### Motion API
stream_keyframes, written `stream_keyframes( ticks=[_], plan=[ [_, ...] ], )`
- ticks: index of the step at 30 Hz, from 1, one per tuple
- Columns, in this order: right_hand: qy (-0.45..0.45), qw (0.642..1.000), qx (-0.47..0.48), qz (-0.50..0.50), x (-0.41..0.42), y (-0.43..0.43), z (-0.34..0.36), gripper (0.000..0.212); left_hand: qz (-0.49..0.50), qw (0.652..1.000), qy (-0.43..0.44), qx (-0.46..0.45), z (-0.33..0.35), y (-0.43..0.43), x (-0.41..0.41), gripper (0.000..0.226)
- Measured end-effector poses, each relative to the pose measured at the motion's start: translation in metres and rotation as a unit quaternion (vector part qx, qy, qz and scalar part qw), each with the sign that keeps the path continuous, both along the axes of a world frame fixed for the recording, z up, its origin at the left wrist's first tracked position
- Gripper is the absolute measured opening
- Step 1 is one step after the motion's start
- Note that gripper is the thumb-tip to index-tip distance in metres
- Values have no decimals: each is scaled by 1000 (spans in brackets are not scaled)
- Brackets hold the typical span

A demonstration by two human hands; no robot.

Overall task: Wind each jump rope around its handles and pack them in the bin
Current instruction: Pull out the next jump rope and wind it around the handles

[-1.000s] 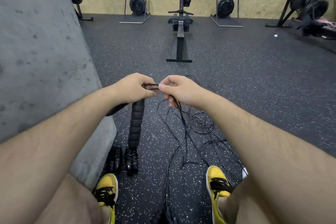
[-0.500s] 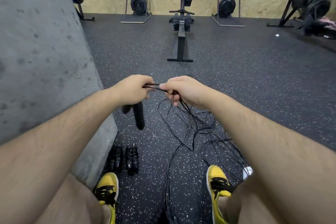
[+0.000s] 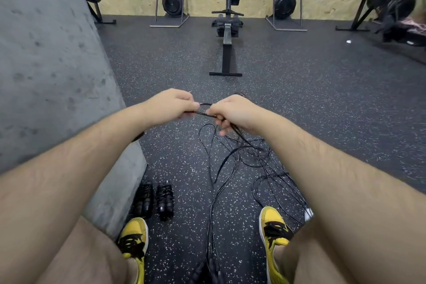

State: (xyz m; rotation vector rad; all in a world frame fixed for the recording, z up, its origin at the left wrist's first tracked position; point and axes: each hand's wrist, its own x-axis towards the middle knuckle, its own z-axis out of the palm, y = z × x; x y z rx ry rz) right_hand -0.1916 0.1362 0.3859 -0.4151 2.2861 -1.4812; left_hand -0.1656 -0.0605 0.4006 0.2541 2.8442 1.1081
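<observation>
So the thin black jump rope cord (image 3: 202,112) is stretched taut up top, with its slack trailing down toward 5 o'clock into a loose tangled rope pile (image 3: 253,168) on the floor. Two wound rope bundles (image 3: 156,199) lie side by side at 7 o'clock, nearly touching.

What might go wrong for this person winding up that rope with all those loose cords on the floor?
1. The rope stretched between the left hand and right hand runs down into the tangled cords, so pulling may tighten a knot.
2. Cords trail between the yellow shoes; a step might snag them.
3. No bin is in view, so the wound bundles wait on the floor.
</observation>
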Motion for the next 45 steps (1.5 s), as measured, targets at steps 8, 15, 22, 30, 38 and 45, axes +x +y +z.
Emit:
stream_keyframes(
  ticks=[8,15,22,30,38,45],
  plan=[
    [89,981,170,-29,-3,13,-1,23,-17,995,25,-91,-2,-14,-3,33],
    [133,952,242,-134,-18,45,-5,26,79,980,24,-178,7,-44,-9,32],
    [135,981,131,-57,-5,-8,-1,36,-64,983,-113,126,1,25,5,48],
    [139,955,246,-85,-17,34,-7,43,-9,988,-25,-155,8,-20,-4,39],
    [99,971,196,-98,-10,15,-1,35,-32,992,-125,-7,13,20,6,24],
    [72,990,120,-23,2,7,-1,29,-80,989,-116,51,2,25,5,35]
  ],
)
